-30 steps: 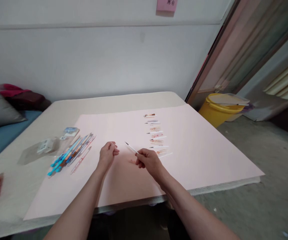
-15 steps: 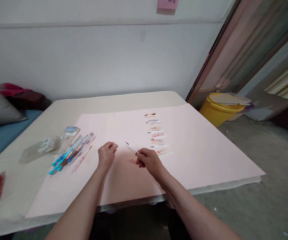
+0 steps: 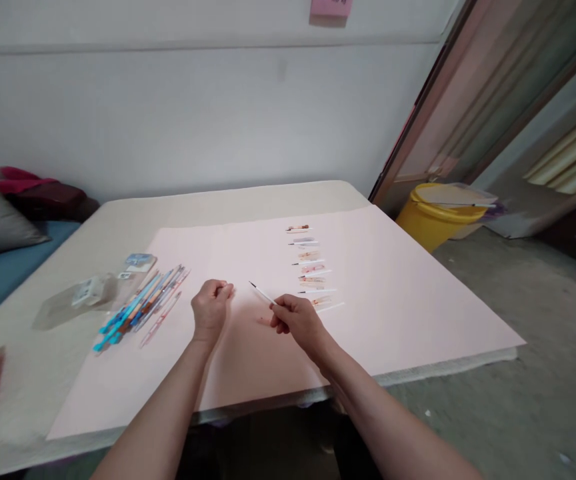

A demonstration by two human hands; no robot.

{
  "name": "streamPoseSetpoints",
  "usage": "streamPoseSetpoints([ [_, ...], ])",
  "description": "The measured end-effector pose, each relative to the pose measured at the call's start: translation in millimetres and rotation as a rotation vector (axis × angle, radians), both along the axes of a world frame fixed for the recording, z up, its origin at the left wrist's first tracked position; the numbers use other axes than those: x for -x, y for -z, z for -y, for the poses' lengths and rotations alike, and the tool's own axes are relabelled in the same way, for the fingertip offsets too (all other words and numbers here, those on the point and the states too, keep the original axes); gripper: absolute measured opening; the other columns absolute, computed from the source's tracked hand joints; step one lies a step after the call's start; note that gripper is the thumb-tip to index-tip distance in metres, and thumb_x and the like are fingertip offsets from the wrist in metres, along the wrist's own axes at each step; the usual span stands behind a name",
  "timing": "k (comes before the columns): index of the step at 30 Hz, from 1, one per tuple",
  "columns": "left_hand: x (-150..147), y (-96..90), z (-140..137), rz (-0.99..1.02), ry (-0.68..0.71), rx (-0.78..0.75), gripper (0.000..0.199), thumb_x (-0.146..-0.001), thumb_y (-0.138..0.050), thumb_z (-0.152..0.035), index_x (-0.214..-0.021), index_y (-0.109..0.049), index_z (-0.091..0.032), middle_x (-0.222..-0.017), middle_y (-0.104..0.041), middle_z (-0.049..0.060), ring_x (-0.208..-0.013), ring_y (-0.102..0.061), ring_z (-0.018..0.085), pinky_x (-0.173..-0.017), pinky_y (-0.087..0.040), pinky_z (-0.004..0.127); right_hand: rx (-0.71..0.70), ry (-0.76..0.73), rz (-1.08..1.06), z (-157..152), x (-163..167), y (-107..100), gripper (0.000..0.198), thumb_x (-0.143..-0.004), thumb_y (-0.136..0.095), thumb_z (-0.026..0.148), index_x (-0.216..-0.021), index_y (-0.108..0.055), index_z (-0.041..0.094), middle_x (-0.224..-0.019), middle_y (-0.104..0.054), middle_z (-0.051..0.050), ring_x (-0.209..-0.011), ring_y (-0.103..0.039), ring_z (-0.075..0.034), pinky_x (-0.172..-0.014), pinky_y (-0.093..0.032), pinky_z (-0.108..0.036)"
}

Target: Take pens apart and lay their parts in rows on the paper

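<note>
One clenched left hand (image 3: pixel 210 309), right hand (image 3: pixel 295 317) gripping a refill (image 3: pixel 263 294); pink note (image 3: pixel 329 8) cropped, illegible.

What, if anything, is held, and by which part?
The right hand pinches a thin white rod well behind its dark tip; for the left hand, I can't tell.

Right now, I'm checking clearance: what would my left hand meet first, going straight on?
Your left hand looks free over the flat pink sheet, probably meeting the smooth white wall first; depth is unclear.
</note>
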State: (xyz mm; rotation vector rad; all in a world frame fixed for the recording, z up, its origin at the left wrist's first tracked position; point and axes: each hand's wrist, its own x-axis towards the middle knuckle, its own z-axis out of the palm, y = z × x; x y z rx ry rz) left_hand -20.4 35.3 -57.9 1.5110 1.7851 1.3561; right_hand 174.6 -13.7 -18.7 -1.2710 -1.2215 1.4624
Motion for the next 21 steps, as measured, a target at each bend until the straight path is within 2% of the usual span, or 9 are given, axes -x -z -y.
streamPoseSetpoints([
  [3, -1.8, -3.7, 0.7, -0.003, 0.043, 0.047, 0.016, -0.069, -0.059, -0.029, -0.058, -0.055, -0.018, -0.055, -0.06, -0.001, -0.058, -0.059, 0.013, -0.059, -0.045, 0.023, 0.001, 0.01, 0.006, -0.2, -0.7, -0.6, 0.017, -0.078, -0.053, 0.027, -0.065, -0.056, 0.016, -0.056, -0.06, 0.001, -0.045, -0.05, -0.008, -0.046, -0.038, -0.02],
  [7, -1.5, -4.8, 1.1, 0.026, -0.011, 0.014, 0.013, -0.073, -0.057, -0.03, -0.068, -0.058, -0.018, -0.062, -0.063, -0.001, -0.063, -0.061, 0.014, -0.063, -0.045, 0.023, -0.003, 0.012, -0.009, -1.4, -1.0, 0.8, 0.017, -0.078, -0.053, 0.028, -0.066, -0.056, 0.016, -0.056, -0.06, 0.0, -0.045, -0.051, -0.008, -0.046, -0.038, -0.02],
  [11, -2.6, -3.7, 2.8, 0.03, 0.058, 0.075, 0.015, -0.071, -0.058, -0.028, -0.059, -0.055, -0.019, -0.055, -0.059, -0.001, -0.056, -0.06, 0.014, -0.056, -0.044, 0.023, -0.015, 0.023, 0.004, -1.9, -0.7, 1.5, 0.018, -0.078, -0.053, 0.029, -0.066, -0.056, 0.016, -0.056, -0.06, 0.0, -0.045, -0.051, -0.008, -0.046, -0.038, -0.02],
  [13, -3.6, -4.9, 4.0, 0.029, 0.059, 0.052, 0.013, -0.072, -0.058, -0.029, -0.064, -0.058, -0.019, -0.057, -0.061, -0.001, -0.057, -0.06, 0.014, -0.059, -0.045, 0.024, -0.017, 0.025, 0.009, -1.4, -0.5, 1.2, 0.019, -0.078, -0.053, 0.03, -0.066, -0.057, 0.016, -0.057, -0.06, 0.0, -0.045, -0.05, -0.008, -0.046, -0.038, -0.02],
  [16, -4.7, -5.1, 5.7, 0.058, 0.041, 0.002, 0.011, -0.073, -0.056, -0.029, -0.071, -0.06, -0.019, -0.063, -0.063, -0.001, -0.065, -0.061, 0.014, -0.064, -0.046, 0.024, -0.012, 0.039, -0.015, 0.2, -0.4, -1.4, 0.017, -0.076, -0.053, 0.028, -0.082, -0.063, 0.015, -0.056, -0.06, 0.001, -0.045, -0.05, -0.009, -0.046, -0.039, -0.021],
  [19, -5.3, 0.7, 5.8, 0.106, 0.103, 0.073, 0.014, -0.071, -0.056, -0.026, -0.06, -0.056, -0.018, -0.055, -0.059, -0.002, -0.057, -0.06, 0.013, -0.056, -0.044, 0.022, -0.005, 0.095, -0.048, 1.8, -0.5, -5.6, 0.036, -0.075, -0.051, 0.023, -0.109, -0.06, 0.018, -0.054, -0.059, 0.003, -0.045, -0.05, -0.009, -0.048, -0.041, -0.022],
  [21, -4.2, 5.8, 3.8, 0.123, 0.121, 0.101, 0.016, -0.07, -0.058, -0.026, -0.057, -0.055, -0.018, -0.052, -0.057, -0.002, -0.054, -0.059, 0.013, -0.052, -0.043, 0.022, -0.018, 0.123, -0.054, 2.2, -0.7, -7.5, 0.034, -0.074, -0.05, 0.021, -0.104, -0.063, 0.017, -0.055, -0.059, 0.002, -0.048, -0.051, -0.01, -0.049, -0.041, -0.022],
])
